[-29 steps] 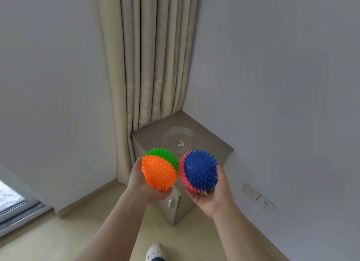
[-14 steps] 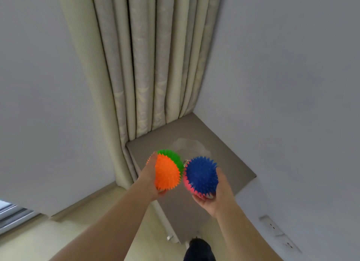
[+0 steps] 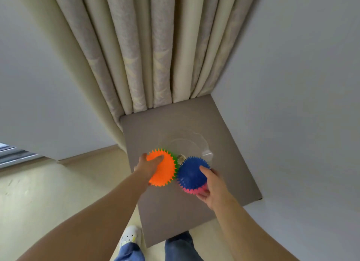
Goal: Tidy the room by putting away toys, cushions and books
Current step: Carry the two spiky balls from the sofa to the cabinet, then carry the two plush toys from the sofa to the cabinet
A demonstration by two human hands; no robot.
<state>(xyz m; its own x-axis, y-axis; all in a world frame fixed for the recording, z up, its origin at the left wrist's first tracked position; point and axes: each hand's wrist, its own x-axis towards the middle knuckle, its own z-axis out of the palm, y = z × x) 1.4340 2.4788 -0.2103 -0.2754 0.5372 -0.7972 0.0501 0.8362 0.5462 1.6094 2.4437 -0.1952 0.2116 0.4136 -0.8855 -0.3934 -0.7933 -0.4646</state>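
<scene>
The left hand (image 3: 149,166) gripped the orange ball (image 3: 165,173) and the right hand (image 3: 213,184) the blue ball (image 3: 190,175), both over the cabinet (image 3: 175,212). They were best set down one at a time inside the clear dish (image 3: 202,139) — spiky balls roll. The dish seemed to hold one small pale object (image 3: 181,157).

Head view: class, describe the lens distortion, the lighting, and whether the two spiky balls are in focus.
Head view: wide-angle distortion splays the curtain folds and tilts the walls; head view: soft, even light, slight glare on a clear dish atop the cabinet; head view: orange ball in the left hand and blue ball in the right hand look sharp.
</scene>
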